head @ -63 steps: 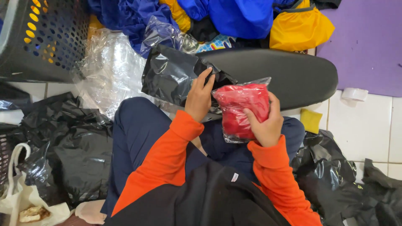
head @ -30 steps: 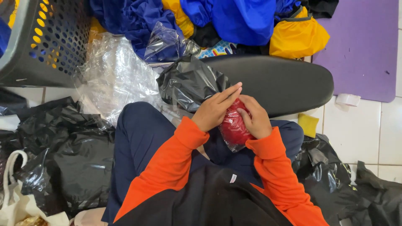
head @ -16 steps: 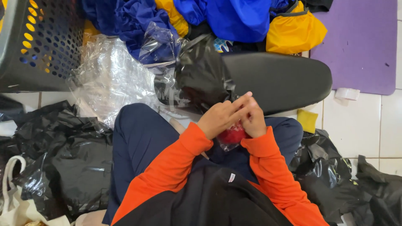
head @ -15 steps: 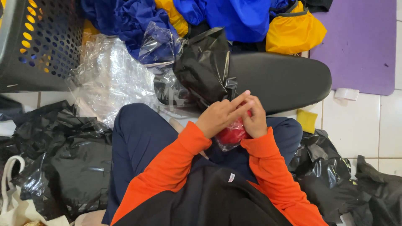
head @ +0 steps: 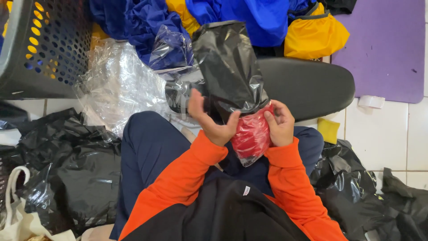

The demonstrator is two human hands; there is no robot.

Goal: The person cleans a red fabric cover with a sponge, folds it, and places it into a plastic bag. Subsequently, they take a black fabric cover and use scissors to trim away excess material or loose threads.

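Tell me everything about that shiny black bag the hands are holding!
The glossy black plastic bag is thin, crinkled and stands upright above the lap. Its open lower end covers the top of a red bundle in clear plastic wrap. The left hand and right hand pinch that end from either side.

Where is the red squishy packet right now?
In the head view, the red packet sits mid-frame between the left hand and right hand, its top under the black bag.

Both orange-sleeved forearms bend inward over the lap, hands close together (nearly touching). The left hand (head: 209,118) has fingers half-curled, palm up; the right hand (head: 280,122) curls its fingers closed.
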